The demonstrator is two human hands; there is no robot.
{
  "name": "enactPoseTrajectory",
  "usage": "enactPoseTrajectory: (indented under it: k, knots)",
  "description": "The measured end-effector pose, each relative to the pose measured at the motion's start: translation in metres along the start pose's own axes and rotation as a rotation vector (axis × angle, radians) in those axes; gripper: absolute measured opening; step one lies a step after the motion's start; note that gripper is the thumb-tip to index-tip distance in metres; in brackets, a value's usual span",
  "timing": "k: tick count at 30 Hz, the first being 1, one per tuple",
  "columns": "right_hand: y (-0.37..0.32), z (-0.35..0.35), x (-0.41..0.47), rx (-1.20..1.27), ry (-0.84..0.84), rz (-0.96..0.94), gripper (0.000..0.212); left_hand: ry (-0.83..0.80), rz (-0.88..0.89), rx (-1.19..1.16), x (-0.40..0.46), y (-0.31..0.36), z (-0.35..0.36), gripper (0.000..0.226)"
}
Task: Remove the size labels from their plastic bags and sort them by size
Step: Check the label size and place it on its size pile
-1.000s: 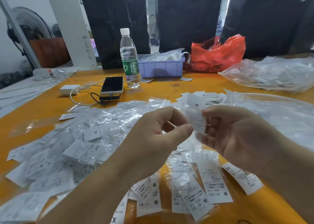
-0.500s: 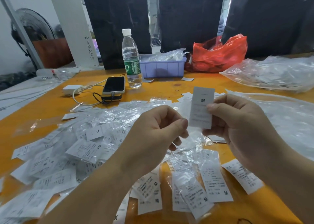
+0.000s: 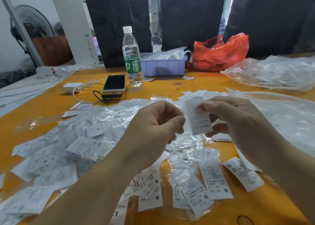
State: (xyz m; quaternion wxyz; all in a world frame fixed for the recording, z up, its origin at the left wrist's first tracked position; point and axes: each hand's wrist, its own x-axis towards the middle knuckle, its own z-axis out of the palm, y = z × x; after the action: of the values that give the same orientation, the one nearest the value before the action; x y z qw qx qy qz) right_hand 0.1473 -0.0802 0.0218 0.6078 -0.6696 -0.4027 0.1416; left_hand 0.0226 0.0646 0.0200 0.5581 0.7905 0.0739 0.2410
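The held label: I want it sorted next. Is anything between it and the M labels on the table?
Nothing visible blocks it. The right hand pinches the label above the M labels, with open air between.

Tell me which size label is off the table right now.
The label pinched in the right hand, held upright between both hands. Every other label lies flat on the orange table. The left hand grips clear plastic beside it.

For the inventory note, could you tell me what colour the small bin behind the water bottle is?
Light purple bin, clearest in the head view.
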Motion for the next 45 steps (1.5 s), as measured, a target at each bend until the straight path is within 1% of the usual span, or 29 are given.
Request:
enactPoseTrajectory:
  k: [2, 4, 5, 7, 8, 9, 11, 13, 15, 19, 21, 22, 25, 27, 29, 30, 31, 33, 34, 37, 42, 45]
  knots:
    - [0.0, -0.001, 0.0, -0.003, -0.097, 0.007, 0.033, -0.006, -0.009, 0.022, 0.0, 0.0, -0.001, 0.008]
    - [0.001, 0.001, -0.001, -0.043, -0.14, -0.004, 0.025, -0.012, -0.034, 0.044, 0.0, 0.001, -0.001, 0.012]
    - [0.002, 0.001, -0.001, -0.068, -0.137, -0.014, 0.019, -0.016, -0.046, 0.066, 0.0, 0.001, -0.002, 0.013]
    - [0.003, 0.002, -0.002, -0.104, -0.135, -0.024, 0.013, -0.013, -0.046, 0.126, 0.0, 0.001, -0.002, 0.013]
    - [0.004, 0.003, -0.002, -0.113, -0.144, -0.025, 0.013, -0.012, -0.042, 0.147, -0.001, 0.001, -0.002, 0.009]
    - [0.004, 0.004, -0.003, -0.119, -0.154, -0.029, 0.013, -0.02, -0.04, 0.168, 0.0, 0.002, -0.002, 0.011]
    - [0.004, 0.006, -0.003, -0.123, -0.167, -0.047, 0.015, -0.048, -0.045, 0.208, -0.001, 0.001, -0.002, 0.023]
    - [0.004, 0.007, -0.004, -0.114, -0.17, -0.064, 0.023, -0.043, -0.041, 0.24, -0.001, 0.002, -0.001, 0.021]
    - [0.005, 0.008, -0.005, -0.117, -0.159, -0.072, 0.024, -0.025, -0.038, 0.267, -0.002, 0.003, -0.002, 0.014]
    - [0.005, 0.007, -0.004, -0.127, -0.139, -0.079, 0.018, -0.034, -0.04, 0.284, -0.002, 0.004, -0.002, 0.015]
    - [0.003, 0.006, -0.005, -0.126, -0.124, -0.092, 0.021, -0.027, -0.035, 0.247, -0.001, 0.005, -0.002, 0.014]
    - [0.002, 0.005, -0.005, -0.123, -0.102, -0.098, 0.022, -0.014, -0.037, 0.221, -0.001, 0.005, -0.003, 0.013]
    - [0.0, 0.001, -0.002, -0.072, 0.039, -0.103, 0.01, 0.024, -0.054, 0.18, 0.001, 0.005, -0.007, 0.011]
    - [0.0, 0.0, -0.001, -0.051, 0.082, -0.08, 0.029, 0.037, -0.06, 0.202, 0.002, 0.005, -0.009, 0.01]
    - [-0.001, -0.001, 0.0, -0.025, 0.031, -0.05, 0.046, 0.039, -0.06, 0.21, 0.002, 0.004, -0.01, 0.01]
    - [-0.002, -0.002, 0.0, -0.013, -0.008, -0.034, 0.048, 0.037, -0.059, 0.207, 0.002, 0.005, -0.01, 0.01]
    - [-0.003, -0.002, 0.0, -0.007, -0.044, -0.022, 0.044, 0.033, -0.059, 0.204, 0.002, 0.005, -0.009, 0.01]
    - [-0.005, -0.002, -0.002, -0.069, -0.115, -0.038, 0.022, 0.022, -0.056, 0.197, 0.002, 0.006, -0.008, 0.01]
    - [-0.005, -0.002, -0.003, -0.11, -0.141, -0.046, 0.02, 0.015, -0.056, 0.191, 0.002, 0.006, -0.007, 0.01]
    - [-0.005, 0.0, -0.004, -0.113, -0.161, -0.048, 0.023, -0.002, -0.055, 0.174, 0.001, 0.007, -0.006, 0.009]
    - [-0.007, 0.001, -0.004, -0.096, -0.172, -0.038, 0.023, 0.012, -0.034, 0.177, 0.0, 0.008, -0.006, 0.01]
    - [-0.008, 0.0, -0.003, -0.091, -0.15, -0.046, 0.021, 0.025, -0.029, 0.174, 0.0, 0.008, -0.007, 0.009]
